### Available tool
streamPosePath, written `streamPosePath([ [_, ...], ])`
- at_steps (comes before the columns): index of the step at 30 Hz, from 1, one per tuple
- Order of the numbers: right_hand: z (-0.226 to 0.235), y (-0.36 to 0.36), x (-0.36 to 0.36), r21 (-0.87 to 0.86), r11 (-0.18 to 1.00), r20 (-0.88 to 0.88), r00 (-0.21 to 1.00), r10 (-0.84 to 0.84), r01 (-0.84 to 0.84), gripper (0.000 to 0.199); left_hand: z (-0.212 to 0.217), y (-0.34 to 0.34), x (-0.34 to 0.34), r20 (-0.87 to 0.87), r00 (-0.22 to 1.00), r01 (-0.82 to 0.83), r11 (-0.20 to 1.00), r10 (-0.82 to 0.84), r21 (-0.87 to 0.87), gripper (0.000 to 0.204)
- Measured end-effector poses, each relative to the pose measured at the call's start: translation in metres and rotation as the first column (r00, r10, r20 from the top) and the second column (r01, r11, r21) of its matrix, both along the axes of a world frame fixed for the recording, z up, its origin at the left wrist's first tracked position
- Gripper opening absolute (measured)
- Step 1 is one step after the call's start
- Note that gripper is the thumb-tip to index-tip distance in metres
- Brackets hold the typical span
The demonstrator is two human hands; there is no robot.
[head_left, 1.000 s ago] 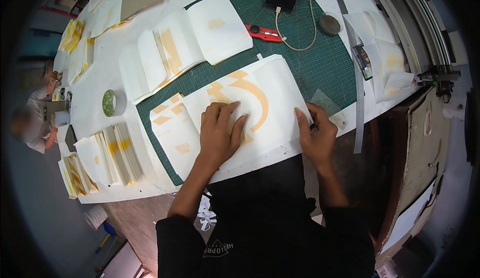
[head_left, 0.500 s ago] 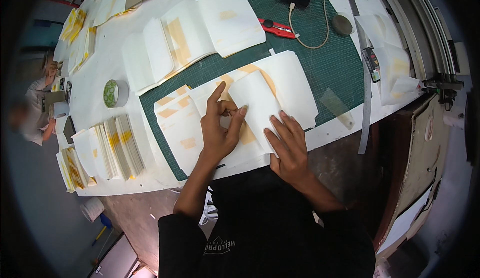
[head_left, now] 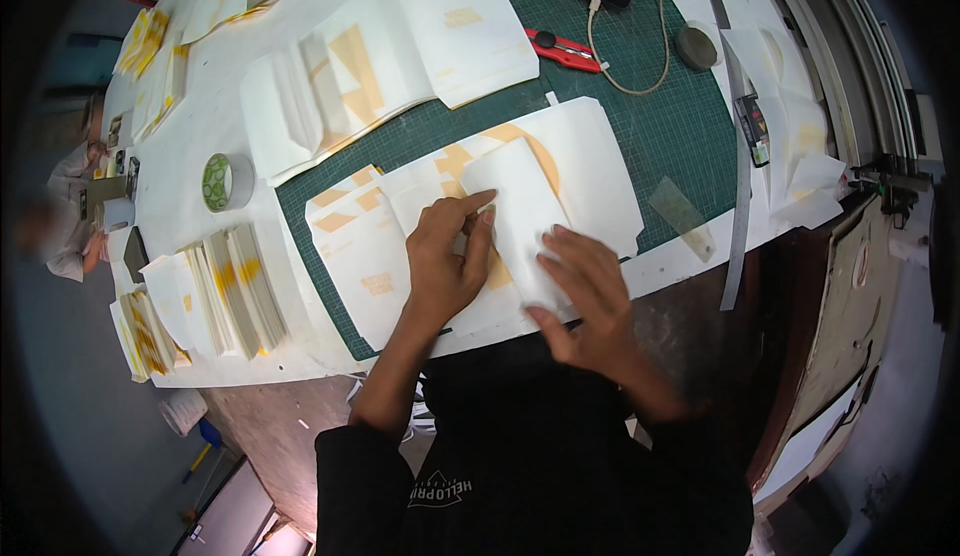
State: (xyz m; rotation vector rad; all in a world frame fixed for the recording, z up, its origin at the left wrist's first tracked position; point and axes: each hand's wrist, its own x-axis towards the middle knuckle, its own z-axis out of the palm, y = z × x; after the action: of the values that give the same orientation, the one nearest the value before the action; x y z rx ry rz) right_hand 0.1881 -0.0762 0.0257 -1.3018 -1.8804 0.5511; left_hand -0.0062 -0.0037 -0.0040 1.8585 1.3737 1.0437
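A large white printed paper sheet (head_left: pixel 590 146) with pale orange shapes lies spread before me, with a narrow white flap (head_left: pixel 515 181) folded over its middle. My left hand (head_left: pixel 450 251) is closed at the flap's left edge, with thumb and index fingertip pinched together there. On the flap's lower right part rests my right hand (head_left: pixel 590 296), its fingers apart and slightly blurred, the thumb near the flap's bottom end. Farther off lies a similar unfolded stack of white sheets (head_left: pixel 465 41).
Under the sheets is a green cutting mat (head_left: pixel 660 126). Beyond lie a red utility knife (head_left: pixel 562 51), a cable (head_left: pixel 640 92) and a round dark weight (head_left: pixel 696 47). A tape roll (head_left: pixel 240 182) and folded paper bundles (head_left: pixel 238 291) stand left. A metal ruler (head_left: pixel 738 216) overhangs the table edge.
My left index finger has come down from a raised pose to meet the thumb at the flap's edge. The right hand has shifted slightly right, with its thumb spread out.
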Motion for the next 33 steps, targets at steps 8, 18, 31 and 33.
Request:
streamPosePath([
  [8,-0.011,0.077,0.008,0.055,0.998,0.291,0.957,0.017,-0.034,0.031,0.004,0.002,0.006,-0.100,0.995,0.018,0.999,-0.015,0.032,0.020],
  [18,-0.023,0.070,-0.002,0.119,0.993,0.319,0.947,-0.037,-0.001,0.033,0.002,0.001,0.006,-0.093,0.996,-0.011,1.000,0.013,0.016,0.020],
  [31,-0.035,0.061,0.007,0.073,0.986,-0.079,0.986,-0.144,0.150,0.045,-0.001,0.000,0.006,-0.102,0.994,-0.042,0.999,0.044,0.015,0.018],
  [33,-0.035,0.060,0.008,0.063,0.986,-0.086,0.986,-0.146,0.151,0.045,0.000,0.000,0.007,-0.102,0.994,-0.044,0.999,0.046,0.016,0.018],
])
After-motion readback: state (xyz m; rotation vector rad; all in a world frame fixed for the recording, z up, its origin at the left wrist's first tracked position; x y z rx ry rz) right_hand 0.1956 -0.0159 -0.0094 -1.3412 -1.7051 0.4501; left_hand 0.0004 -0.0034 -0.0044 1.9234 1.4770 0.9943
